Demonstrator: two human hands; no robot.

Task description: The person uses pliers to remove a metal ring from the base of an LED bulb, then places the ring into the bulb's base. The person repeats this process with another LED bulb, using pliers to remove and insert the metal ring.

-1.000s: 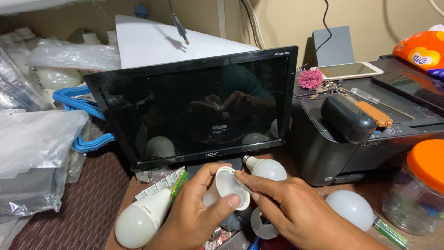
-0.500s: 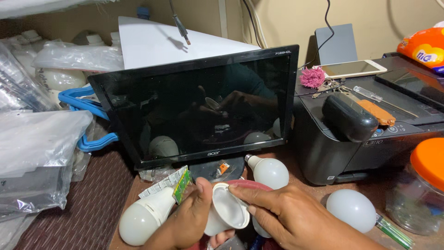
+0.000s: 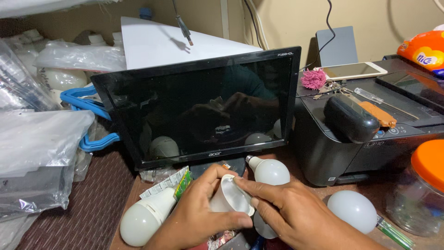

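- Black monitor (image 3: pixel 203 106), screen dark, standing upright at the middle of the surface (image 3: pixel 127 203), with a white sheet (image 3: pixel 157 44) leaning behind its top edge.
- Black printer (image 3: pixel 370 139) just right of the monitor, carrying a black case (image 3: pixel 349 118), an orange-handled tool (image 3: pixel 377 113), a screwdriver (image 3: pixel 381 102), a phone (image 3: pixel 354 70) and a pink fuzzy ball (image 3: pixel 313 78) on its lid.
- Clear plastic bags (image 3: pixel 39 139) piled at the far left, with blue hangers (image 3: pixel 88 104) poking out toward the monitor.
- Glass jar (image 3: pixel 423 190) with an orange lid at the right edge, below the printer.
- Left hand (image 3: pixel 199 217) low in the middle, fingers curled around the outside of a white bulb housing (image 3: pixel 229 196), thumb pressed along its lower side; firmly closed on it.
- Right hand (image 3: pixel 296 215) just beside the left, index finger and thumb pinching the rim of the same housing from the right; remaining fingers loosely bent.
- White bulb housing held between both hands, just in front of the monitor stand, open hollow end turned to the right hand.
- Whole white bulb (image 3: pixel 143 217) lying on the surface left of the left hand, touching a blister strip (image 3: pixel 169 183).
- Second white bulb (image 3: pixel 268 170) lying behind the hands, metal base pointing at the monitor.
- Round white dome (image 3: pixel 352 210) resting right of the right hand, near the jar.
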